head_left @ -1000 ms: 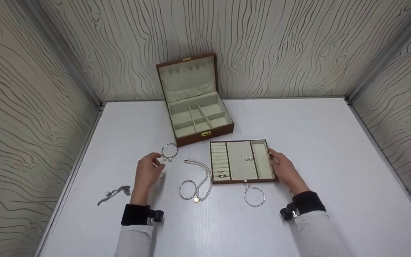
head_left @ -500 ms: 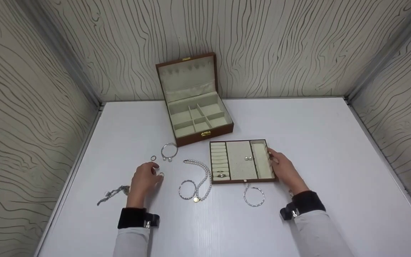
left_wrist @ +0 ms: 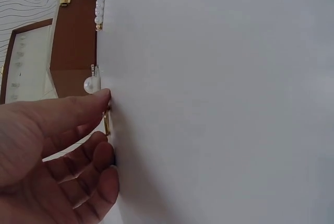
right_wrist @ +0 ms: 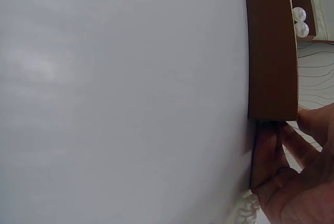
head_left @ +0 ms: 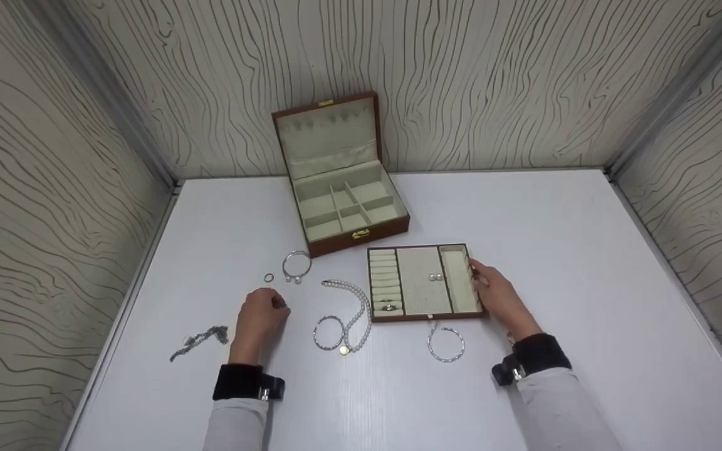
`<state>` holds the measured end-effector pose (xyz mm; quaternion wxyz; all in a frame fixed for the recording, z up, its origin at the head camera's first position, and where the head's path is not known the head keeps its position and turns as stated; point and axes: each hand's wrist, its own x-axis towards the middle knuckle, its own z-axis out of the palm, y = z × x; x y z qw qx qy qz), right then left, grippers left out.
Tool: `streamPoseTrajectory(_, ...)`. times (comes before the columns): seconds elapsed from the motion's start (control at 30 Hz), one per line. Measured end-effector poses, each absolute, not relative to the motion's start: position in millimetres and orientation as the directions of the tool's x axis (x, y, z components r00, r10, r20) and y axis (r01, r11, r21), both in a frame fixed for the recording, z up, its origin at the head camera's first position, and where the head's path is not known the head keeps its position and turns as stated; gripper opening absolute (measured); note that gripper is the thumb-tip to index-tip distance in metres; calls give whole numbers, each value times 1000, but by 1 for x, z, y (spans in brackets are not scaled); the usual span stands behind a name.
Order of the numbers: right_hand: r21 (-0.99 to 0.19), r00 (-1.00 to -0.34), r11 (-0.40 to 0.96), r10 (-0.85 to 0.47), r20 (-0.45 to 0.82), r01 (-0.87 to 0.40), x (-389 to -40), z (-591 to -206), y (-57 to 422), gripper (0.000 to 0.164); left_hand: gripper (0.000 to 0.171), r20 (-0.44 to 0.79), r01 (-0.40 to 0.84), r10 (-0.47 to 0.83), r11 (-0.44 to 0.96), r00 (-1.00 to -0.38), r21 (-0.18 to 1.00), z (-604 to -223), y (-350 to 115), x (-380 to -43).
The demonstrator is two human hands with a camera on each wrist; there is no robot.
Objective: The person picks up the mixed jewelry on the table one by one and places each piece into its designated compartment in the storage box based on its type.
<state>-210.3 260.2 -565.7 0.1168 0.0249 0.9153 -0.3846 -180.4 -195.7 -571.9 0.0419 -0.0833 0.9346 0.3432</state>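
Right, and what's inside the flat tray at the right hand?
In the tray, two pearls sit on the middle panel and at least one ring among the cushioned rolls; I see nothing in the right-side compartment. Anything beneath the rolls or panel is covered.

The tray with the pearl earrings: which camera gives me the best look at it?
The head view: from above, it shows nearly the whole tray, with its compartments and pearl earrings. The right wrist view shows mainly its brown outer wall, beside the right hand. In the left wrist view, I can't make it out.
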Motion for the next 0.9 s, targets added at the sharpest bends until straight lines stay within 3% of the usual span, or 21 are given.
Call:
streamPoseTrajectory(0.13,-699,-973,704,-47,-228,129,-211,-566,261,51,3,-115,-169,-125,756,-986,632,-572,-195,-180)
streamPoseTrajectory(0.47,-711,-968,686,-43,-249,153,-211,-568,261,51,15,-103,-191,-163,740,-981,645,-566,-187,-175)
streamPoseTrajectory(0.9,-706,-970,692,-36,-240,149,-211,-568,259,51,7,-12,-56,-65,733,-998,678,-554,-156,-187)
